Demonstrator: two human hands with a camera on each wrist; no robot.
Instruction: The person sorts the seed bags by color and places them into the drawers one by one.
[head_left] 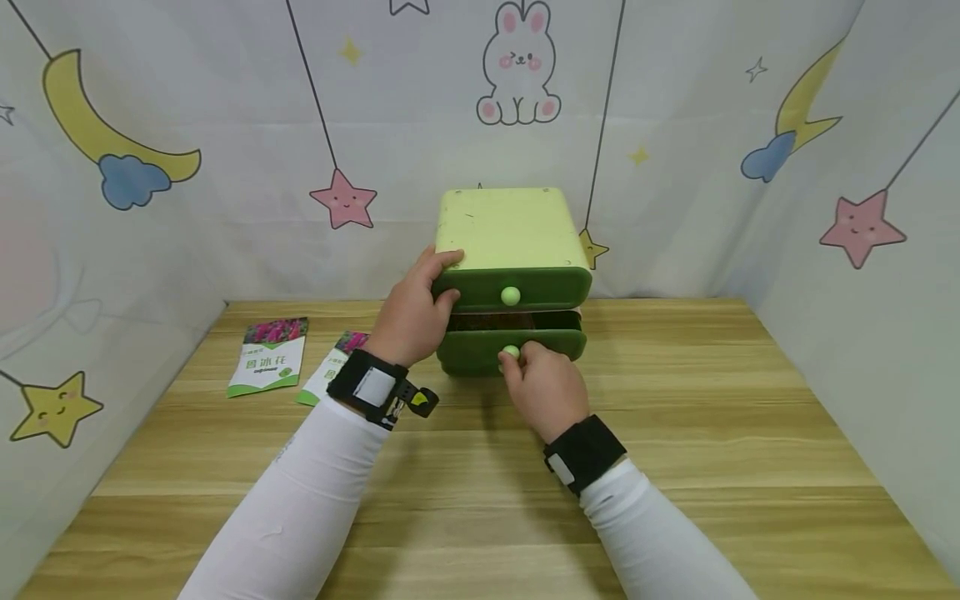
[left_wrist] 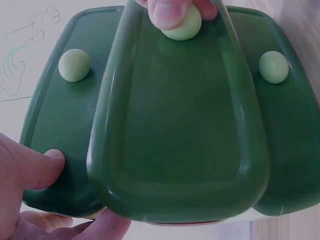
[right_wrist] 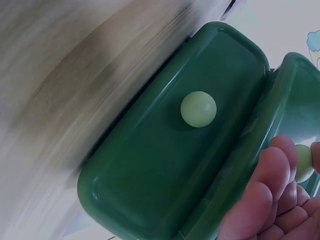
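Note:
A small drawer cabinet [head_left: 510, 229] with a pale yellow top and dark green fronts stands at the back of the table. My left hand [head_left: 416, 308] grips its upper left corner, the thumb on the top drawer's front [left_wrist: 80, 115] and the other fingers round the side. The middle drawer [left_wrist: 185, 115] sticks out, with a dark gap above its front in the head view. My right hand [head_left: 551, 387] pinches that drawer's light green round knob [left_wrist: 185, 27]. Below it, the bottom drawer [right_wrist: 155, 150] is flush, its knob [right_wrist: 198, 109] untouched. The drawer's contents cannot be made out.
Left of the cabinet lie two packets with pink flower pictures; one packet [head_left: 267, 357] is in full view, the other packet [head_left: 326, 375] partly hidden by my left hand. A white cloth backdrop [head_left: 420, 150] with cartoon prints rises behind the wooden table [head_left: 675, 400].

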